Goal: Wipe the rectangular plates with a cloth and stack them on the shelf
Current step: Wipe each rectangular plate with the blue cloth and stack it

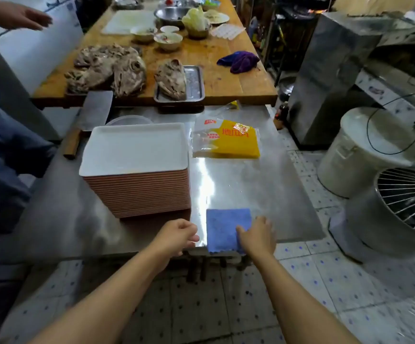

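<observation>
Plates [137,147], rectangular: one tall stack, white faces up, pinkish-brown rims showing down the side, standing left of centre on the steel surface [251,189], nearer its near edge than its far one. Judged stiff, smooth and likely slippery when wet; the full stack would be heavy, so I would lift one plate at a time by its two short rims, thumbs on top.

Cleaver [89,115], wooden handle: lies at the stack's far-left corner, blade toward the far edge.

My left hand [176,235]: at the near edge, just in front of the stack's near-right corner, fingers loosely curled, holding nothing.

Cloth [226,229], blue, square: spread flat at the near edge, right of the stack, one edge hanging slightly over. Soft, light, limp; best gathered from the middle into the palm.

My right hand [258,234]: rests on the cloth's right side, fingers relaxed and laid down on it, not yet gripping.

Packet [228,142], yellow, clear wrapper: toward the far edge, right of the stack.

Purple rag [238,61]: on the wooden table [216,78] beyond.

Shelf: not in view.

Progress, as judged: no plate wiped yet.
</observation>
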`<action>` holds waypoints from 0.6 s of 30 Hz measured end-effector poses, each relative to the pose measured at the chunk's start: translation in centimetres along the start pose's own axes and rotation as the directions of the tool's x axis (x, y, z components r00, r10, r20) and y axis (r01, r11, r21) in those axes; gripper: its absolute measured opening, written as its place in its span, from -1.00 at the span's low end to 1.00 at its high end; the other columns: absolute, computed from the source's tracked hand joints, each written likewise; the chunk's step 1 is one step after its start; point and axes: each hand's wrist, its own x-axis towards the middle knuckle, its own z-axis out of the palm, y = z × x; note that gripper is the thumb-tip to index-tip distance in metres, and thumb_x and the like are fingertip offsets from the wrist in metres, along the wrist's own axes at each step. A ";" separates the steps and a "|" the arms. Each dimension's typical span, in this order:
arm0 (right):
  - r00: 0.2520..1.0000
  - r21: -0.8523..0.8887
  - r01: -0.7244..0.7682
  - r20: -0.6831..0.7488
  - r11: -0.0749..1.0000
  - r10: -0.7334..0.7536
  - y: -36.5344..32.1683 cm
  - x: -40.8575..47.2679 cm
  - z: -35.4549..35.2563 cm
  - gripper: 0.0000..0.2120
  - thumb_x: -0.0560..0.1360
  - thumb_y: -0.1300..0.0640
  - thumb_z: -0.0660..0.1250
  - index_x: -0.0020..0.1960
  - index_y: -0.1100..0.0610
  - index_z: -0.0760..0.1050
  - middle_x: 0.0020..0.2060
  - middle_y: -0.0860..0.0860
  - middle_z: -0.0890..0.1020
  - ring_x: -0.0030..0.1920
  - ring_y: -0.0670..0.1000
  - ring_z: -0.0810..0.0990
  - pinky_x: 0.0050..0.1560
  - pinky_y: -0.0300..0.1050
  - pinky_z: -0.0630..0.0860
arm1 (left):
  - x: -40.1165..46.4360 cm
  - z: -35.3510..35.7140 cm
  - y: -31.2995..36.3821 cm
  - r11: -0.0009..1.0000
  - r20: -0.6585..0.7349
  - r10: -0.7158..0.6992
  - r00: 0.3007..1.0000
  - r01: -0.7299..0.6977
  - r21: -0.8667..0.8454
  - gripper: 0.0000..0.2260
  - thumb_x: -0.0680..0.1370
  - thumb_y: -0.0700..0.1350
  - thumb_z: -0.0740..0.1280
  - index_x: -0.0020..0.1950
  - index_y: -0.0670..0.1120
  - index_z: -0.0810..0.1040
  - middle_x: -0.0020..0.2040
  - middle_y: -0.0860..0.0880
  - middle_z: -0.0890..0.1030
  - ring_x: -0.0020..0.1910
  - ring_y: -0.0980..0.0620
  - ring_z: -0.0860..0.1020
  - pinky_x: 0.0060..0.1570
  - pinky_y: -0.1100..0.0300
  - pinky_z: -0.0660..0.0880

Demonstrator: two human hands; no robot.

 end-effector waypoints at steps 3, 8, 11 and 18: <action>0.998 -0.118 -0.063 -0.032 0.991 0.059 -0.5 0.8 0.4 -0.51 0.45 -0.04 0.36 0.25 0.20 0.34 0.23 0.15 0.49 0.26 0.18 0.44 0.23 -0.01 0.35 | 0.3 0.0 0.0 1.000 -0.024 -0.021 0.999 0.021 0.003 -0.89 0.59 -0.06 0.23 0.01 -0.03 0.53 -0.10 0.00 0.65 -0.28 0.14 0.54 -0.25 0.21 0.35; 0.993 0.064 0.054 0.099 0.996 -0.060 -1.1 0.8 0.0 -0.87 0.47 0.20 0.29 0.02 0.19 0.47 -0.02 0.13 0.58 0.02 0.14 0.55 -0.06 -0.08 0.46 | -0.4 -0.1 0.5 1.000 -0.064 -0.008 0.998 0.010 0.024 -0.90 0.59 -0.06 0.24 0.01 0.00 0.54 -0.09 0.02 0.66 -0.19 0.12 0.59 -0.22 0.21 0.41; 0.982 0.317 0.130 0.092 0.940 -0.167 -2.2 -0.3 -2.3 -0.90 0.42 0.31 0.30 -0.15 0.17 0.39 -0.25 0.06 0.49 -0.16 0.08 0.49 -0.29 -0.16 0.38 | -1.4 -0.4 1.1 1.000 -0.080 0.023 0.997 -0.022 0.020 -0.91 0.58 -0.07 0.26 0.02 -0.01 0.54 -0.08 0.01 0.66 -0.13 0.09 0.61 -0.21 0.20 0.42; 0.894 0.679 0.103 0.257 0.727 -0.367 -7.1 -5.1 -9.6 -0.70 0.47 0.28 0.35 0.14 0.10 0.38 0.00 0.13 0.56 -0.13 0.02 0.58 -0.31 -0.18 0.49 | -3.9 -0.3 4.0 0.898 0.005 0.064 0.998 -0.055 -0.436 -0.86 0.60 -0.11 0.24 0.08 -0.15 0.51 -0.20 -0.08 0.64 -0.25 0.04 0.60 -0.26 0.18 0.50</action>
